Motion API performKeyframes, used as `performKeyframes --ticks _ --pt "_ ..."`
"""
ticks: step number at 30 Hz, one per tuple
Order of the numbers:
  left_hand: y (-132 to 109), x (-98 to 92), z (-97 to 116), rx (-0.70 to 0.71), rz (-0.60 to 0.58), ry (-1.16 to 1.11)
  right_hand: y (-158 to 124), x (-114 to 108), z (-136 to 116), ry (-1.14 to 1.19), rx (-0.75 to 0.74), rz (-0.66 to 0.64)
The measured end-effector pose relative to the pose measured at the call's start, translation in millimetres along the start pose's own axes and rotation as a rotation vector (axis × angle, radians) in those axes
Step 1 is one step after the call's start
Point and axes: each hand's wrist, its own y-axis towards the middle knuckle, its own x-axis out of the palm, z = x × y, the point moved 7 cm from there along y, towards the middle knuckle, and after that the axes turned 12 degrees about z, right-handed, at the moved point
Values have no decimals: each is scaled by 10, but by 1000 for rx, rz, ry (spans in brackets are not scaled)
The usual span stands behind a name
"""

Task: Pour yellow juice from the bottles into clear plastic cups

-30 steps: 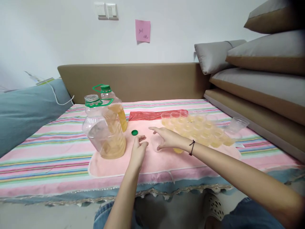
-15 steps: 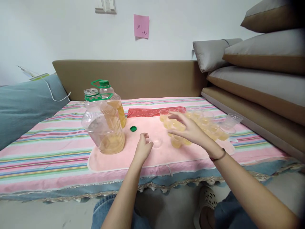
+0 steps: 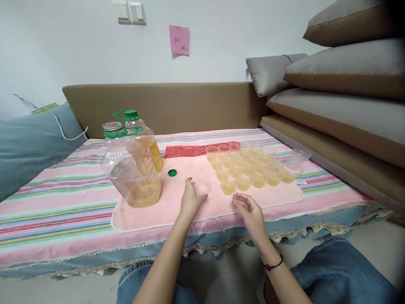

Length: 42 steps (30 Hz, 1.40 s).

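Observation:
My left hand (image 3: 190,199) rests on the pink towel (image 3: 152,211), fingers curled around a small empty clear cup (image 3: 201,186). My right hand (image 3: 248,211) lies nearer the front edge of the towel, fingers loosely spread and holding nothing, just in front of several small clear cups filled with yellow liquid (image 3: 249,166). An uncapped clear jug (image 3: 131,171) with yellow liquid in its bottom stands to the left. Behind it is a second jug (image 3: 144,137) with a green cap. A loose green cap (image 3: 172,172) lies on the towel between the jug and my left hand.
A red plastic bag (image 3: 196,150) lies behind the cups. Empty clear cups (image 3: 297,158) sit at the right end. The striped cloth (image 3: 57,202) covers a low platform backed by a brown headboard (image 3: 177,105). Cushions (image 3: 341,76) are stacked right, a grey pillow (image 3: 28,143) left.
My right hand has pulled back from over the filled cups to the front of the towel. My left hand has moved a little right, onto the empty cup. The view shifted slightly.

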Motion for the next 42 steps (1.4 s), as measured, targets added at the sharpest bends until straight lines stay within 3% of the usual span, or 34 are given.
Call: performKeyframes --ticks 3,5,8,10,13,15,17,20,24,28,31,35,38,42 --pt "-69 -151 159 100 66 20 -178 153 5 9 24 -53" --pt "-125 -361 355 249 171 21 -277 290 -19 15 33 -99" --pt "-267 -896 676 582 551 52 -402 584 -74 33 32 -193" --pt "-346 -1299 721 671 849 101 -481 848 -124 50 21 -275" --pt "-303 -1860 499 531 1137 95 -585 1324 -211 82 -10 -412" --pt "-192 -2162 210 318 1196 -30 -629 1676 -269 107 -41 -501" --pt "-51 -2325 -131 28 1133 -207 -647 2032 -317 136 -73 -578" --pt "84 -2318 -452 -283 932 -374 -663 2529 -370 175 -118 -686" --pt "122 -2252 -495 -358 808 -431 -725 3006 -432 244 -162 -808" --pt "112 -2239 -482 -396 800 -480 -777 3222 -480 295 -225 -818" --pt "110 -2241 -479 -409 789 -517 -785 3249 -488 319 -232 -750" --pt "102 -2238 -454 -375 772 -528 -823 3131 -591 330 -225 -673" --pt "108 -2187 -386 -302 711 -556 -859 2936 -782 352 -209 -666" --pt "128 -1985 -182 -211 503 -636 -796 2522 -1099 341 -194 -646"
